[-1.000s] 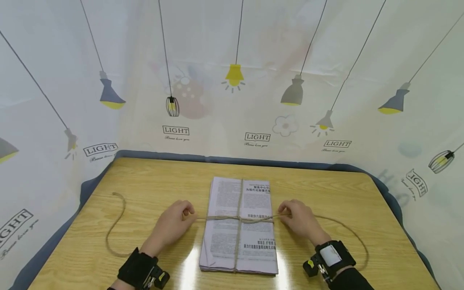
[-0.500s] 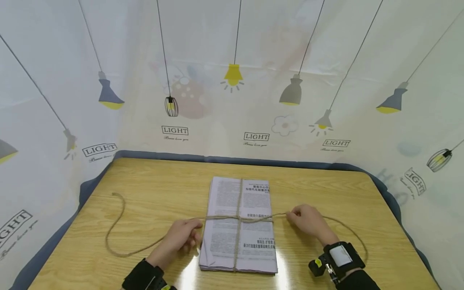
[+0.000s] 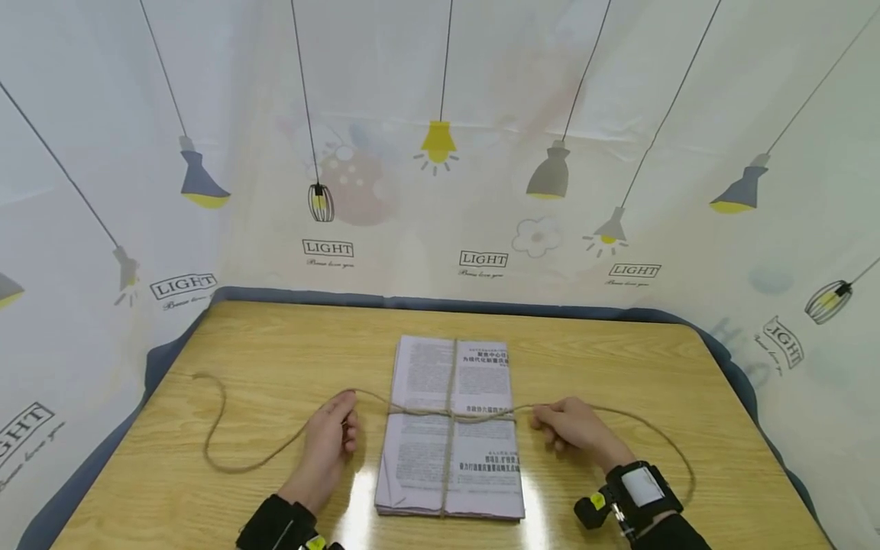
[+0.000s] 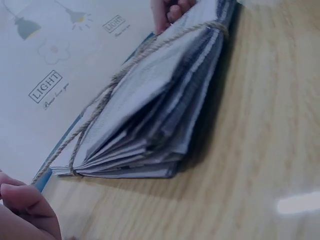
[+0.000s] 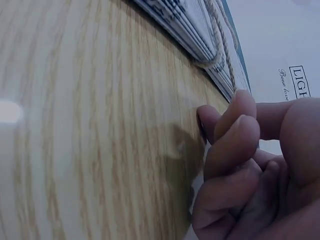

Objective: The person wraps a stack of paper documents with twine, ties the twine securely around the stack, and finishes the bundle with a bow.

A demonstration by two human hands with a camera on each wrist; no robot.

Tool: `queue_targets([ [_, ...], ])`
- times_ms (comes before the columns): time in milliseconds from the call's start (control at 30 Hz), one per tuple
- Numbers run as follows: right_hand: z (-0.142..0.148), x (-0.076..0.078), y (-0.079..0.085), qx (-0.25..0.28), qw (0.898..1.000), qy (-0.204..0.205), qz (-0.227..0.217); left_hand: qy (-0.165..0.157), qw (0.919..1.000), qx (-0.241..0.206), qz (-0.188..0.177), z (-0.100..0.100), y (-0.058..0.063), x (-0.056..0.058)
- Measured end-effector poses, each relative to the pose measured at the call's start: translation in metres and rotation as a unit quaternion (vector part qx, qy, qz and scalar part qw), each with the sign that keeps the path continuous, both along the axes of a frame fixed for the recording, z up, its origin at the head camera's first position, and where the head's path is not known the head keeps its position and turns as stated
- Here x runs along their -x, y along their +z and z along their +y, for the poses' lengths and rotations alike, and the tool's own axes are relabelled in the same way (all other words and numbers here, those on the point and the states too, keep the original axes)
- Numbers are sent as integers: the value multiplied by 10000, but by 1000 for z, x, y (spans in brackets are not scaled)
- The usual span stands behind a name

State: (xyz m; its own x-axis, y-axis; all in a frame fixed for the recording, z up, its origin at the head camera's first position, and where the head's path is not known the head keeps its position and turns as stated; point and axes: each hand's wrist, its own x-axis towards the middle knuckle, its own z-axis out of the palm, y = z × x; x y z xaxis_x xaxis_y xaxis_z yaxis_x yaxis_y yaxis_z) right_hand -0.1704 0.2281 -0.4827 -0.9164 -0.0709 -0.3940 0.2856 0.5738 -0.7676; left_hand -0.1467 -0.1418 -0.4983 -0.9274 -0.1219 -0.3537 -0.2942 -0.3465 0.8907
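A stack of folded newspapers [image 3: 419,473] lies on the table, with twine [image 3: 451,414] wrapped round it lengthwise and crosswise. The strands cross near the middle of the top sheet. My left hand [image 3: 326,447], left of the stack, pinches one length of twine between thumb and forefinger. That length bows up slightly before reaching the stack. Just off the right edge, my right hand [image 3: 576,429] pinches the other length, its remaining fingers curled under. In the left wrist view, the folded layers of the newspapers [image 4: 150,135] show at a corner, bound by the twine [image 4: 116,80].
A loose twine tail [image 3: 218,428] curves over the wooden table [image 3: 309,328] on the left; another tail [image 3: 660,431] arcs behind my right wrist. Behind the table hangs a pale cloth [image 3: 399,275] printed with lamps. Both wrists wear black straps with small cameras.
My left hand first slid lower along the twine, then moved left and up, and its length now bows. My right hand drew outward, then came back toward the stack.
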Motion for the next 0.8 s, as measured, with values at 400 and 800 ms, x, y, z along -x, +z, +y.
queue_targets([
  [400,-7,-1,-5,134,9997,-191,-94,404,9974,-577,137,-10,7,9],
  [800,-11,7,10,-801,9936,181,772,172,9980,82,604,-6,32,21],
])
